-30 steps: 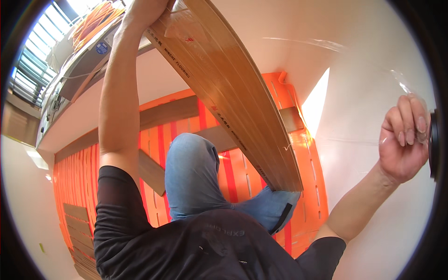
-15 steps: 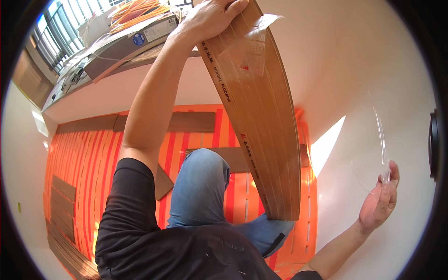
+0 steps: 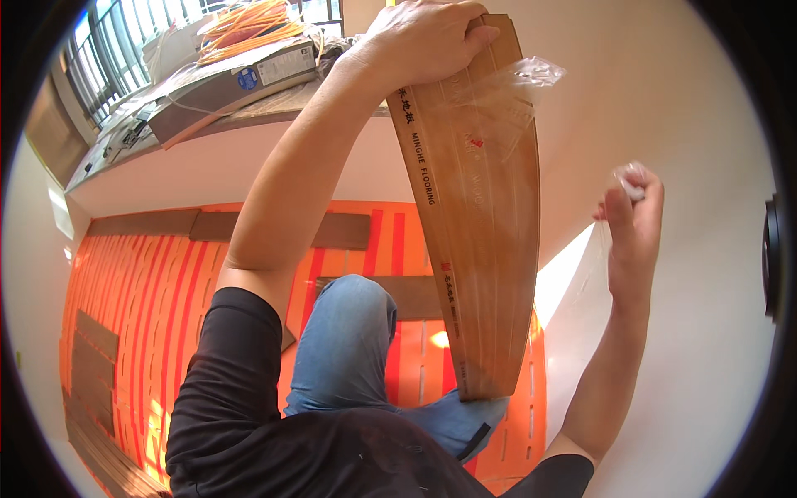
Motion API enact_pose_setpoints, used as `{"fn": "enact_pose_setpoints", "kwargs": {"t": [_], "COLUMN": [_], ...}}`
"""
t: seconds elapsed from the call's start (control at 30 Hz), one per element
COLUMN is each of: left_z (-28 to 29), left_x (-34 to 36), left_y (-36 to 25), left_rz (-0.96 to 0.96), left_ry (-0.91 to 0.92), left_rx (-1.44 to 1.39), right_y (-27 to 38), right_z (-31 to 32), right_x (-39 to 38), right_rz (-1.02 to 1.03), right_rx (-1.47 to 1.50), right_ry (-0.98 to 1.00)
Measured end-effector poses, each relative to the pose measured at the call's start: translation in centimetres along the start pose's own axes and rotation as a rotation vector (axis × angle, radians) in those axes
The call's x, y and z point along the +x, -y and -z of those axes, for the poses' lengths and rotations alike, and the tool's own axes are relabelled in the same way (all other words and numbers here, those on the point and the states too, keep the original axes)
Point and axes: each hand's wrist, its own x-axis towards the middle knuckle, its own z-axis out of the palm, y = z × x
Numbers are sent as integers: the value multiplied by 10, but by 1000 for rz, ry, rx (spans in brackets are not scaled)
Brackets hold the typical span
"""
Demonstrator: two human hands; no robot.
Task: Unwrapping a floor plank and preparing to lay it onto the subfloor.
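Note:
My left hand (image 3: 432, 37) grips the top end of a stack of brown wooden floor planks (image 3: 481, 241) that stands upright, its lower end resting by my knee in blue jeans (image 3: 340, 349). Loose clear plastic wrap (image 3: 519, 83) hangs off the stack's upper part. My right hand (image 3: 633, 220) is raised to the right of the stack, fingers pinched on a strip of the clear plastic film (image 3: 599, 249) that trails down from it.
Orange slatted underlay (image 3: 166, 282) covers the floor, with dark brown planks (image 3: 249, 226) laid along its far edge and more at the lower left (image 3: 91, 365). A white wall (image 3: 706, 124) rises on the right. A ledge (image 3: 207, 83) at the top left holds boxes and orange cable.
My right hand rose from a low, open-palmed position and now pinches the plastic film higher up. The plank stack tilted more upright, and more wrap has come loose at its top.

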Motion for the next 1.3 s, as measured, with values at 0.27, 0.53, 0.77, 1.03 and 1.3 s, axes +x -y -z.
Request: {"fn": "enact_pose_setpoints", "kwargs": {"t": [0.27, 0.53, 0.77, 1.03, 1.3], "left_z": [35, 38, 32, 32, 43], "left_x": [-5, -3, 2, 8, -1], "left_y": [-33, -32, -38, -51, -68], "left_rz": [-90, -128, -279, -316, -319], "left_ry": [62, 71, -71, -112, -47], "left_rx": [-119, -125, -112, -159, -222], "right_y": [50, 44, 53, 69, 73], "right_z": [-61, -51, -34, 7, 41], "right_x": [83, 52, 26, 14, -9], "right_rz": [-147, -143, -137, -153, -202], "right_rx": [-366, -64, 56, -12, -120], "right_ry": [209, 230, 102, 120, 105]}}
